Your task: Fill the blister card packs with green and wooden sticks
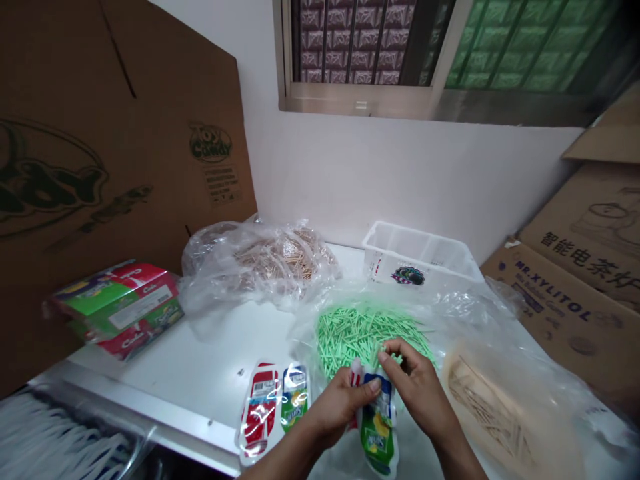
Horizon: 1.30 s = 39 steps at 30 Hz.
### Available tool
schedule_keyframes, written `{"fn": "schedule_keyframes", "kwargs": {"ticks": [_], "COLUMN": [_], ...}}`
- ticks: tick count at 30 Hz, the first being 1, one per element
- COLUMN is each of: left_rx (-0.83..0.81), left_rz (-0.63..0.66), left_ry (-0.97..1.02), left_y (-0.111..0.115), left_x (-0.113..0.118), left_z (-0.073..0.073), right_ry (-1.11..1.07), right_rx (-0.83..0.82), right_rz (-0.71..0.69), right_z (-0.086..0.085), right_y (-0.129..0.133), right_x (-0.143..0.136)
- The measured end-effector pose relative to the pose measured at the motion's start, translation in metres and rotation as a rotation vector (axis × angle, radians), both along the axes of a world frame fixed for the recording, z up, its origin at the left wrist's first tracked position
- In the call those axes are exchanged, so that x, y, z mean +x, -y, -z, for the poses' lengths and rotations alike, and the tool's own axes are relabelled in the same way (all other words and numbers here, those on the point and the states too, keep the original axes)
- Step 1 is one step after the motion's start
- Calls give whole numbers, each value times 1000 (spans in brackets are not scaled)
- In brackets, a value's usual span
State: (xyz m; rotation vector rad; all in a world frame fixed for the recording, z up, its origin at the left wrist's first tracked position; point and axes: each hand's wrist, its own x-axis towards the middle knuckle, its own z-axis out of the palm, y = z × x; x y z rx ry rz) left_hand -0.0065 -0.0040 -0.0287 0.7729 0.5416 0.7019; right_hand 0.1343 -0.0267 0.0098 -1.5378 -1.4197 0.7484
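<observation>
My left hand (343,405) is closed around a green and blue bottle-shaped packet (379,430), its thumb pressed on the upper front. A red and white packet edge (355,375) shows beside it in the same grip. At the packet's top, my right hand (413,383) pinches a few short light-green sticks (398,359); whether they are inside the opening I cannot tell. Just beyond both hands, a heap of green sticks (367,330) lies on clear plastic. To the left, a red bottle-shaped packet (260,408) and a green one (295,395) lie flat on the white table (215,373).
A clear bag of brown sticks (280,257) lies at the back, near a white plastic basket (420,257). On the left, a wrapped red-green box (125,307) stands before a large carton (120,127). A beige container (490,407) and cartons (575,287) are on the right.
</observation>
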Motion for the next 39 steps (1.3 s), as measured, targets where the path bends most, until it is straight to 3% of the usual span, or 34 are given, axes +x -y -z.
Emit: {"fn": "schedule_keyframes", "kwargs": {"ticks": [8, 14, 19, 22, 25, 28, 30, 31, 33, 36, 39], "left_rx": [67, 416, 420, 451, 473, 490, 517, 522, 499, 417, 371], "left_rz": [39, 55, -35, 38, 129, 84, 10, -27, -75, -57, -10], "left_ry": [-2, -236, -363, -367, -377, -471, -500, -505, -498, -452, -415], "left_y": [-1, -13, -21, -22, -22, -24, -26, -27, -28, -28, -26], "left_x": [-2, -9, -14, -15, -17, -19, -19, -19, -16, -9, -4], "left_z": [1, -5, -13, -16, -17, -17, -17, -18, -19, -17, -15], "right_ry": [72, 221, 284, 298, 266, 310, 577, 760, 839, 842, 815], "right_rx": [58, 84, 95, 103, 51, -137, -384, -584, -724, -793, -765], "right_rz": [23, -266, -167, -49, -12, 9, 161, 239, 316, 313, 288], "right_z": [2, 0, 2, 1, 0, 7, 18, 25, 42, 63, 73], "right_y": [3, 4, 11, 19, 27, 35, 41, 44, 49, 51, 47], "right_x": [-4, -4, 5, 13, 43, 103, 149, 168, 196, 208, 206]}}
